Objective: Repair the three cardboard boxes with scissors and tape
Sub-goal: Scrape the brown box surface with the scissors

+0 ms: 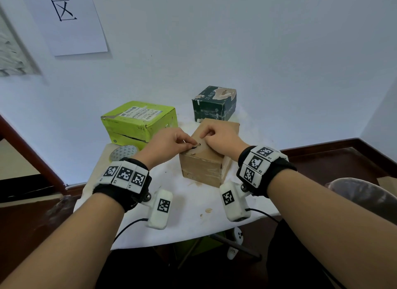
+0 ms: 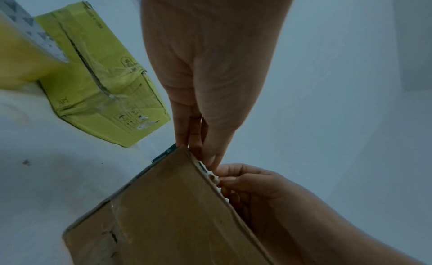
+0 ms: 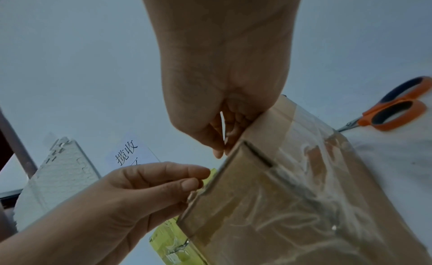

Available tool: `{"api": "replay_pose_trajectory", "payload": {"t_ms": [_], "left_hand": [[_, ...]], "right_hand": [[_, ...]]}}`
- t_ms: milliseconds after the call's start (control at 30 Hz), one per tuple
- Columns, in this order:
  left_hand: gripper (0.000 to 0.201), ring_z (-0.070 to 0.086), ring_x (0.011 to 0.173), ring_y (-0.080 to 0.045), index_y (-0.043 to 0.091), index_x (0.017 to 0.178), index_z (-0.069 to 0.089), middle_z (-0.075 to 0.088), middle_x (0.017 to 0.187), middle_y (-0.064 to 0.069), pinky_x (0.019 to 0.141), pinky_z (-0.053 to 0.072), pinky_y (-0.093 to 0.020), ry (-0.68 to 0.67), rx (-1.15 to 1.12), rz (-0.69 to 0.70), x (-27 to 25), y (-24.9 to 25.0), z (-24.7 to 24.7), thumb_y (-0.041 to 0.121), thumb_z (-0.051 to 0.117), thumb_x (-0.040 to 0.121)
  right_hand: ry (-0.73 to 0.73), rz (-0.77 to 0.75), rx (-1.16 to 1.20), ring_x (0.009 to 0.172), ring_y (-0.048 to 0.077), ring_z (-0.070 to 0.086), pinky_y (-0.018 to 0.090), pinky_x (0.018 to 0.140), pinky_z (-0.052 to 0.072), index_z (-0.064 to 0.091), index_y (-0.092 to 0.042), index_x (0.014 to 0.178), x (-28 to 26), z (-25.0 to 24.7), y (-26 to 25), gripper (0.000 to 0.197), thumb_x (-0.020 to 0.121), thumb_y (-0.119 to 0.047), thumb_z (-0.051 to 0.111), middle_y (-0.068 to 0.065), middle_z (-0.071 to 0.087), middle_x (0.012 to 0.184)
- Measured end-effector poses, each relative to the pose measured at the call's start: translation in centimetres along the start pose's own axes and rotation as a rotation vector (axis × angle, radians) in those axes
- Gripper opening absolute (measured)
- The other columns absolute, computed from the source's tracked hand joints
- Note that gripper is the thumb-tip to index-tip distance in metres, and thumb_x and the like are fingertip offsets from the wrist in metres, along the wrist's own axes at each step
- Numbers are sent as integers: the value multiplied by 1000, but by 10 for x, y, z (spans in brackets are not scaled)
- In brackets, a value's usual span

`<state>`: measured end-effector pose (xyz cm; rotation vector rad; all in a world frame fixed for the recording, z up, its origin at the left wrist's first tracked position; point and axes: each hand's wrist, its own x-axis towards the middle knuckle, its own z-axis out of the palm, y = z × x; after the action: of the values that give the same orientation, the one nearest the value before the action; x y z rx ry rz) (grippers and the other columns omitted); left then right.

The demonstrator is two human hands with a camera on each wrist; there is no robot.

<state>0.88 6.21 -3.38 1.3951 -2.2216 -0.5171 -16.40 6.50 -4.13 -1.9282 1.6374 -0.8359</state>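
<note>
A brown cardboard box [image 1: 206, 166] stands mid-table, old clear tape on its sides [image 3: 304, 204]. Its top has a small dark tear [image 1: 196, 145]. My left hand [image 1: 189, 144] pinches the torn edge there with thumb and forefinger [image 3: 198, 176]. My right hand [image 1: 207, 138] lies curled on the box top, its fingertips [image 3: 222, 149] pinching the same edge from the other side. What, if anything, lies between the fingers is hidden. A green box [image 1: 137, 121] with a split side sits at the left, a dark green box [image 1: 214, 103] behind. The tape roll [image 1: 123, 152] lies by the green box. Orange-handled scissors [image 3: 392, 112] lie right of the brown box.
The small table carries a white cloth [image 1: 182, 213] with cardboard scraps [image 1: 208, 210] near its front edge. The wall stands close behind the boxes. A chair back wrapped in plastic [image 1: 361, 194] is at the right. Dark floor surrounds the table.
</note>
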Motion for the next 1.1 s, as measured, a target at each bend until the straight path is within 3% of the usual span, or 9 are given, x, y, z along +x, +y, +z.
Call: {"api": "replay_pose_trajectory", "payload": {"t_ms": [100, 167, 267, 333, 467, 533, 633, 833, 1100], "left_hand": [[12, 54, 73, 1, 23, 97, 75, 58, 81, 16, 63, 36, -6, 71, -56, -30, 0, -1, 0, 19, 69, 88], [15, 57, 81, -7, 24, 101, 74, 61, 91, 11, 68, 38, -15, 94, -41, -54, 1, -3, 1, 20, 67, 89], [21, 63, 89, -15, 17, 112, 70, 65, 100, 1, 73, 45, -20, 78, -125, -157, 1, -6, 3, 21, 64, 91], [26, 65, 88, -15, 10, 116, 67, 68, 98, -2, 76, 54, -22, 29, -337, -259, 0, -7, 5, 21, 62, 93], [23, 66, 92, -15, 11, 113, 69, 72, 102, -6, 86, 56, -29, -125, -529, -360, -5, -9, 7, 23, 55, 97], [21, 66, 91, -13, 13, 112, 69, 72, 103, -5, 85, 56, -27, -156, -591, -355, -6, -8, 8, 21, 56, 97], [17, 67, 85, -14, 9, 108, 68, 73, 99, -5, 76, 57, -22, -114, -687, -353, -6, -4, 9, 15, 59, 94], [34, 67, 83, -13, 4, 112, 54, 67, 103, -9, 72, 59, -26, -58, -649, -384, -9, 5, 14, 21, 70, 87], [48, 65, 86, -16, 12, 119, 49, 64, 113, -10, 75, 59, -30, -79, -609, -472, -18, 6, 21, 34, 73, 83]], "right_hand": [[83, 26, 92, 86, 9, 51, 21, 78, 40, 58, -29, 70, 1, 2, 5, 33, 86, -2, 47, -15, 54, 79], [129, 36, 177, 84, 8, 52, 21, 80, 41, 58, -31, 69, 1, 4, 8, 37, 84, 1, 47, -18, 53, 77], [131, 44, 223, 87, 10, 54, 23, 82, 42, 62, -23, 83, -3, 5, 8, 33, 84, 4, 43, -10, 57, 85], [213, 42, 155, 106, 18, 53, 31, 95, 43, 63, -25, 91, -5, 3, 8, 34, 83, 1, 42, -2, 61, 106], [287, 268, 9, 128, 30, 31, 42, 106, 32, 41, -20, 131, -9, -7, 16, 48, 85, -11, 53, 6, 32, 141], [227, 384, 197, 123, 32, 39, 43, 104, 37, 25, -16, 140, -10, -12, 20, 63, 86, -16, 56, 11, 32, 141], [172, 336, 435, 109, 26, 52, 39, 95, 48, 17, -16, 145, -12, -13, 19, 67, 89, -7, 53, 13, 46, 133], [183, 148, 361, 103, 14, 47, 23, 79, 42, 20, -25, 146, -19, -5, 13, 70, 88, 0, 51, 6, 42, 143], [153, 314, 370, 116, 25, 55, 27, 83, 44, 26, -13, 145, -28, 13, 25, 66, 93, -39, 57, 8, 52, 136]]}}
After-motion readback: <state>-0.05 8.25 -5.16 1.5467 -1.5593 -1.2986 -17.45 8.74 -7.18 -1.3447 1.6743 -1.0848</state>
